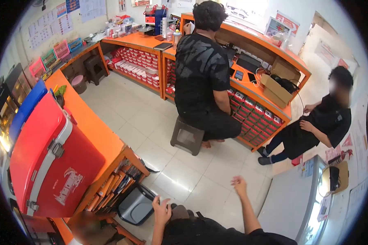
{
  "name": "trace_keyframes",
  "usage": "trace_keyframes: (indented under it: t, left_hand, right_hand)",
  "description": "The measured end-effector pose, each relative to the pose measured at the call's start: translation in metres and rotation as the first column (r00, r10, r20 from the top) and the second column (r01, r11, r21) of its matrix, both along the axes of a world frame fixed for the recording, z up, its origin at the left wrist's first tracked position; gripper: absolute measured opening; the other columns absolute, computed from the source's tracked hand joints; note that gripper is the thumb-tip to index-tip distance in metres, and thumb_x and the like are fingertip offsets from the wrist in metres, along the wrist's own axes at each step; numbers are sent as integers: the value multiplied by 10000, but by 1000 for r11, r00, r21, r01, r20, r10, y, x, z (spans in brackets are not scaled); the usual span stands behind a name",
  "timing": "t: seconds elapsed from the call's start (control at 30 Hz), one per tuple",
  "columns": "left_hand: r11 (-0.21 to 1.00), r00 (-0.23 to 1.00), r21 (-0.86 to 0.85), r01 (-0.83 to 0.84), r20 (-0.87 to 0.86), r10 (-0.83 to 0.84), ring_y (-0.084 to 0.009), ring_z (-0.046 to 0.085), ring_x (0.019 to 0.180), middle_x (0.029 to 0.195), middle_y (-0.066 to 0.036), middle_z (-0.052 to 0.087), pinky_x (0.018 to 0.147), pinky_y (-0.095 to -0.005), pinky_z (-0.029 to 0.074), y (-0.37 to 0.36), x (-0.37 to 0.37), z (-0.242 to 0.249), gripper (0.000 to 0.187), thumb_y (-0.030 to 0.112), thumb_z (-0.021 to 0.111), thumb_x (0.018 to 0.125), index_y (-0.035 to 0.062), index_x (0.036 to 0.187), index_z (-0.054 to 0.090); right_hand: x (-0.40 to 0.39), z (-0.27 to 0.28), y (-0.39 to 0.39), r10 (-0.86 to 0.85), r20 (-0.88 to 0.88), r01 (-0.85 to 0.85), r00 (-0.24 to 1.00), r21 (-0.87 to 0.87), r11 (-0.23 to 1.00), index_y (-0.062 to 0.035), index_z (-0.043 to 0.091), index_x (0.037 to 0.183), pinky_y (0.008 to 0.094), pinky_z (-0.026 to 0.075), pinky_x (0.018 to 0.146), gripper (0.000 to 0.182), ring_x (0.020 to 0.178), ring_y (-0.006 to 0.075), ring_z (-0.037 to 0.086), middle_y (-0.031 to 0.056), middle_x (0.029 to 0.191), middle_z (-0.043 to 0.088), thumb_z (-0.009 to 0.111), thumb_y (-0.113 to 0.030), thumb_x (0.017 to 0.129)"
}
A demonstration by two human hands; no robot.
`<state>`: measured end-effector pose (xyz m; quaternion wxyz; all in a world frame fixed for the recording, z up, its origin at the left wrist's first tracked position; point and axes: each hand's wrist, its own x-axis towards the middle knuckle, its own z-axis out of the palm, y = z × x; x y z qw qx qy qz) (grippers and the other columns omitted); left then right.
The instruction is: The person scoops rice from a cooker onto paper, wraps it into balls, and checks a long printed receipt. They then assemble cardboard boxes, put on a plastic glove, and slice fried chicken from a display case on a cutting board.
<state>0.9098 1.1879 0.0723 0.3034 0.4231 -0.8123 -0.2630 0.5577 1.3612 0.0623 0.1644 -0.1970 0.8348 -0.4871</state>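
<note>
At the lower middle, my left hand (162, 211) is raised with its thumb and fingers apart and curled, and I see nothing in it. It is nearest to a dark grey plastic piece (137, 204), perhaps a stool or bin, just to its left without visible contact. Further right, my right hand (238, 184) hangs over the tiled floor (208, 179). Its fingers are loosely bent and spread, and no object shows in them.
One person (202, 73) sits on a brown plastic stool (187, 135) at the orange counter (137, 39). Another person (323, 118) stands at the right near an open cardboard box (276, 92). A red cool box (53, 163) stands left; a white-topped cabinet (290, 200) is at the lower right.
</note>
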Motion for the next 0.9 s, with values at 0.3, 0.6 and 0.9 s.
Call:
trace_keyframes:
  t: [0.3, 0.6, 0.9]
  left_hand:
    - [996, 996, 73, -58, -58, 63, -349, 397, 1091, 1208, -202, 347, 868, -408, 378, -152, -81, 3, 260, 18, 557, 722, 95, 966, 605]
    - [998, 997, 57, 4, -81, 1, -307, 447, 1027, 1159, -171, 392, 857, -375, 402, -408, -164, 50, 234, -38, 516, 742, 55, 945, 588]
    - [986, 994, 158, -59, -83, 72, -268, 496, 953, 1143, -150, 403, 820, -342, 419, -566, -186, 49, 213, -55, 487, 772, 28, 948, 575]
  right_hand:
    - [36, 2, -234, 674, 268, -691, 689, -41, 722, -24, 567, 1013, 277, 495, 693, 228, 742, 161, 632, 97, 841, 642, 430, -52, 833]
    - [-43, 35, -483, 889, 73, -882, 452, 187, 433, -65, 574, 1018, 310, 481, 710, 227, 772, 236, 620, 88, 890, 645, 491, -200, 855]
    - [-78, 148, -726, 740, 221, -678, 636, -298, 672, 4, 587, 974, 304, 474, 655, 162, 763, 174, 613, 87, 852, 645, 502, -60, 851]
